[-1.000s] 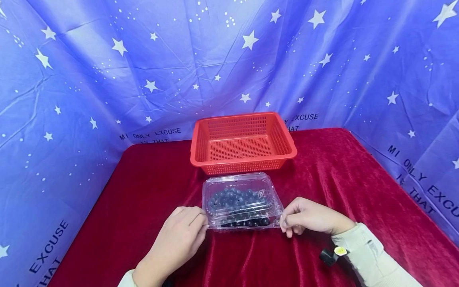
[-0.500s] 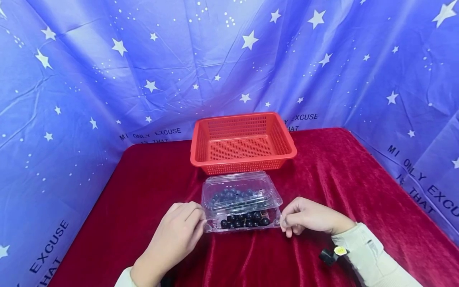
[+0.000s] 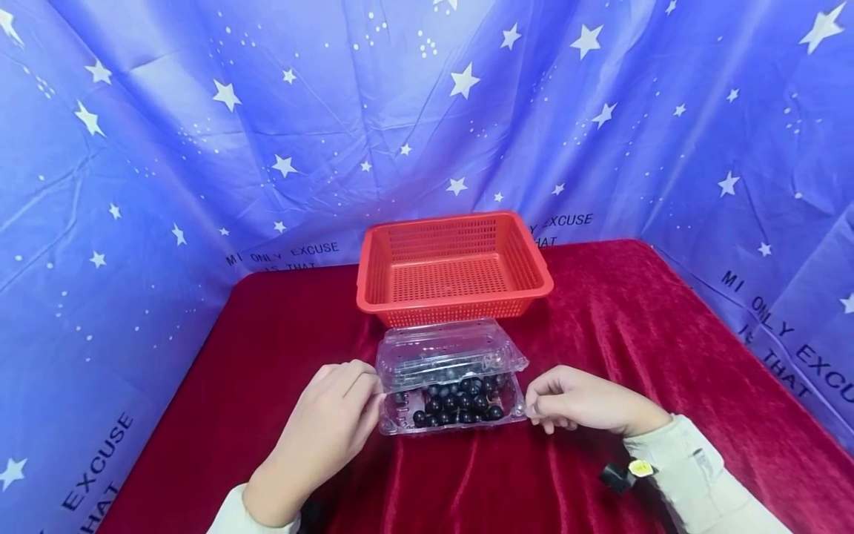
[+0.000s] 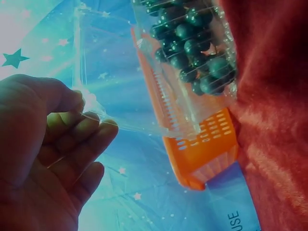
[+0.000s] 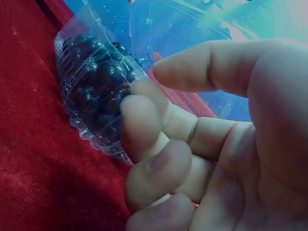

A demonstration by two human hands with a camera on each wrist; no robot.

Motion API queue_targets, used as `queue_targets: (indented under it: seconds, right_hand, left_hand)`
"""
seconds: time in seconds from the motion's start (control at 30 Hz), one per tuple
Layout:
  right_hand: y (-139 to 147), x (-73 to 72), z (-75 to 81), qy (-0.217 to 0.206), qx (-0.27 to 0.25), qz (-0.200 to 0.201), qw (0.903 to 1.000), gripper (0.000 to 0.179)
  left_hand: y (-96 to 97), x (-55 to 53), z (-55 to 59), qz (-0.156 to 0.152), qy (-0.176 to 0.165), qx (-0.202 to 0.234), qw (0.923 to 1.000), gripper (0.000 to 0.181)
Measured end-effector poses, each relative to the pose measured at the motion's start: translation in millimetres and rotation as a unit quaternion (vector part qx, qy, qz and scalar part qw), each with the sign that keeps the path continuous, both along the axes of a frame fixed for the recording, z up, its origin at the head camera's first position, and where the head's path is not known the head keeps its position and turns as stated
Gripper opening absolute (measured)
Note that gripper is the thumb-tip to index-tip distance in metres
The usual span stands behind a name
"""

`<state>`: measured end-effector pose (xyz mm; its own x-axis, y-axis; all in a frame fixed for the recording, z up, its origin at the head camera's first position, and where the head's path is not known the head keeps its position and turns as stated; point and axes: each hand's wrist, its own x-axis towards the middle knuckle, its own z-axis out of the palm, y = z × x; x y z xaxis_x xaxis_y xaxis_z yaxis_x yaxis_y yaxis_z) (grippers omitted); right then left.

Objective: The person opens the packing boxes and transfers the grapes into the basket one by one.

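A clear plastic clamshell container [image 3: 407, 426] holding dark round grapes [image 3: 460, 404] sits on the cloth, its hinged lid [image 3: 447, 341] tilted up at the near side. At the lid's left front corner, my left hand [image 3: 336, 415] pinches the plastic between thumb and fingertips; the left wrist view shows this hand [image 4: 62, 130] with the raised lid edge in its grip. My right hand [image 3: 580, 404] is at the container's right front corner. In the right wrist view its bent fingers [image 5: 139, 125] are against the container's corner, with the thumb close by; they partly hide the contact.
Directly behind the container stands a red perforated plastic basket [image 3: 454, 304], with nothing seen inside it. Dark red velvet cloth [image 3: 267, 334] covers the table. Blue star-printed curtains [image 3: 414, 111] hang at the back and both sides.
The lid's near edge has risen and moved back, uncovering more grapes at the front. My left hand has gone up slightly with it. The right hand stays at its corner.
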<state>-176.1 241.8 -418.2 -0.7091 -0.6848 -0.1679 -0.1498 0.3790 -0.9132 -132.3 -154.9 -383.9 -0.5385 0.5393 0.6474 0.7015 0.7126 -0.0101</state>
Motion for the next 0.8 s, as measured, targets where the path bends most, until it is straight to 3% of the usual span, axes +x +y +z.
queue_targets:
  seconds: [0.27,0.5,0.8]
  right_hand:
    - [-6,1.0,9.9,0.017,0.009,-0.039,0.9991,0.016]
    - [-12,-5.8,20.3,0.076,0.032,-0.028,0.9962,0.014]
    - [-27,-18.7,37.4,0.114,0.063,-0.027,0.9911,0.010]
  left_hand:
    - [-0.2,-5.8,8.1,0.006,-0.003,0.002,1.0000,0.011]
    - [-1.6,-10.7,16.4,0.011,-0.006,0.006,0.9999,0.011]
    - [-3.2,-17.1,25.0,0.022,-0.007,0.008,0.9997,0.012]
